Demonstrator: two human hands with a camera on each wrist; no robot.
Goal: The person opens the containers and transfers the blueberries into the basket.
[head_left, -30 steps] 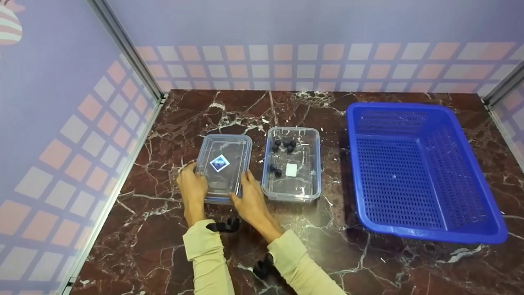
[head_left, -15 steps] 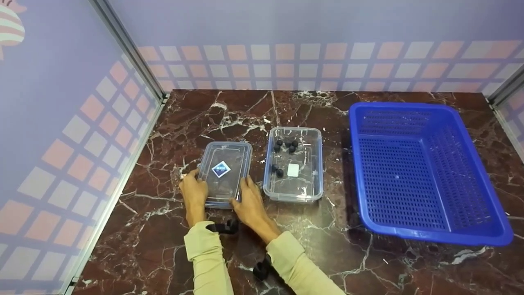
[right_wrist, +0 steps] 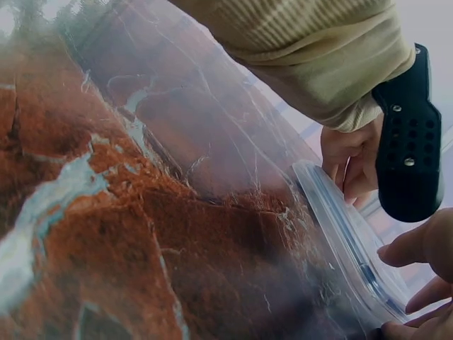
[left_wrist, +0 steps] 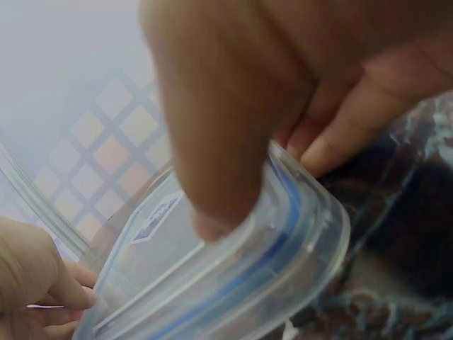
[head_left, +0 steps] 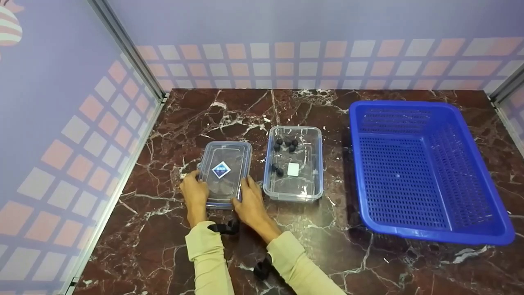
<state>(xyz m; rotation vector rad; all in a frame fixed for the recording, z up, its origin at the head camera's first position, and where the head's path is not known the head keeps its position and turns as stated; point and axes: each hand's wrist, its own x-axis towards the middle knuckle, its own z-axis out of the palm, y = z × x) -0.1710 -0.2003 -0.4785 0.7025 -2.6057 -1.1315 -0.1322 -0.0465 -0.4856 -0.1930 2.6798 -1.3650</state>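
Note:
A clear plastic food container [head_left: 229, 188] with a blue seal line and a diamond-shaped blue-and-white sticker [head_left: 221, 169] lies on the marble-patterned table. My left hand [head_left: 195, 194] grips its near left side, and in the left wrist view the thumb [left_wrist: 219, 177] presses on its top while other fingers curl past the edge. On the near right side my right hand [head_left: 250, 200] holds it, thumb by the near corner and fingers along the rim. Just right of it stands a second, lidless clear container [head_left: 305, 188], with several small dark balls [head_left: 279, 172] and a white square [head_left: 293, 169] inside.
At the right stands a large blue perforated basket [head_left: 438, 235]. A patterned wall panel [head_left: 102, 110] borders the table on the left, with another panel [head_left: 307, 24] at the back. A black strap [head_left: 225, 227] sits by the left cuff.
Over the last second, the container with the sticker has shifted slightly toward me, held by both hands. Since half a second ago the hands have stayed almost still.

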